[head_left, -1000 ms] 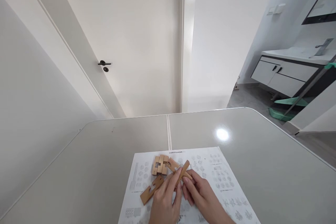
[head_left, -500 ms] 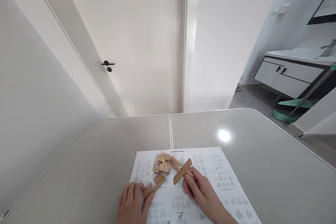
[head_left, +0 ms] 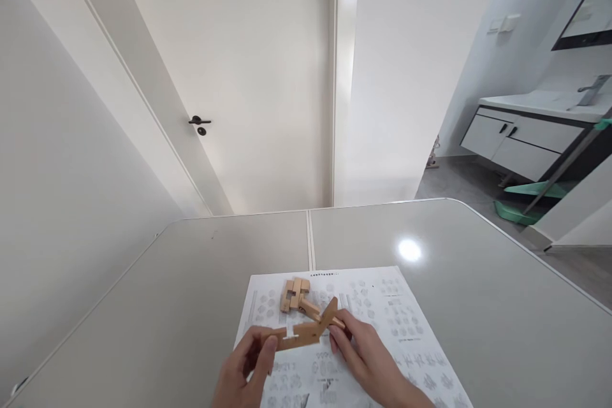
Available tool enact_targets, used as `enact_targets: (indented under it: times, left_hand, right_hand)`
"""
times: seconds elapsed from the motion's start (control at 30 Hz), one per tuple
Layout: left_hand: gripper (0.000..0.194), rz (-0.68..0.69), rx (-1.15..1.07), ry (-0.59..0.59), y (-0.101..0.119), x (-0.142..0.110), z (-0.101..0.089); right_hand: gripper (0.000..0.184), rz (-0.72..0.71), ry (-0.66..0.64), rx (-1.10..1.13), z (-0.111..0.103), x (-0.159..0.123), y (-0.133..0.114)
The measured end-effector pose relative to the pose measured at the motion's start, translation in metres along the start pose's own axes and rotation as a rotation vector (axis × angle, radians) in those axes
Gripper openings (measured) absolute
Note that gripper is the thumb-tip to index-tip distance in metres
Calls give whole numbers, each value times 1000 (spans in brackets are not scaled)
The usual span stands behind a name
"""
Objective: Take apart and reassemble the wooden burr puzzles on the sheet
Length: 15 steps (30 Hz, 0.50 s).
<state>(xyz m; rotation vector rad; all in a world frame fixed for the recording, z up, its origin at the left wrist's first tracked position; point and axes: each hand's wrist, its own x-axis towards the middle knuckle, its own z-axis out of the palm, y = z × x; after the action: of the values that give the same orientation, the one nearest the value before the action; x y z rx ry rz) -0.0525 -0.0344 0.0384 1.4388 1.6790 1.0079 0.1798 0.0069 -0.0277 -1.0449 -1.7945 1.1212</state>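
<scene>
My left hand [head_left: 246, 363] pinches the left end of a notched wooden puzzle piece [head_left: 306, 334], lifted off the paper with its notch facing up. The fingers of my right hand [head_left: 358, 347] are closed on the end of two crossed wooden pieces [head_left: 329, 313], one slanting across the other. The right end of the notched piece meets or overlaps the crossed pair; I cannot tell whether they interlock. Just beyond, a small cluster of wooden blocks [head_left: 295, 291] lies on the printed sheet [head_left: 406, 306], partly behind the crossed pieces.
The sheet of printed diagrams rests on a pale grey table [head_left: 191, 306] with a seam down its middle. Behind the table is a white door [head_left: 268, 76] with a black handle [head_left: 198, 121]. A sink cabinet [head_left: 521, 131] and a green dustpan [head_left: 516, 211] are at the right.
My left hand left the crossed pieces, grasped the notched piece lying at the left, then raised it and brought it right against them. My right hand kept hold and tilted the crossed pieces.
</scene>
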Motion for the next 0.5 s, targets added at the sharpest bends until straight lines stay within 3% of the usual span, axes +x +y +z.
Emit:
enact_targets:
  times: [0.23, 0.37, 0.5]
  left_hand:
    - [37, 265, 173, -317, 68, 38, 5]
    - [35, 253, 193, -499, 77, 51, 18]
    - [37, 166, 118, -604, 76, 58, 25]
  right_hand:
    - [19, -189, -91, -157, -3, -3, -11]
    - [18, -285, -108, -250, -4, -4, -12]
    - [18, -321, -92, -338, -5, -2, -12]
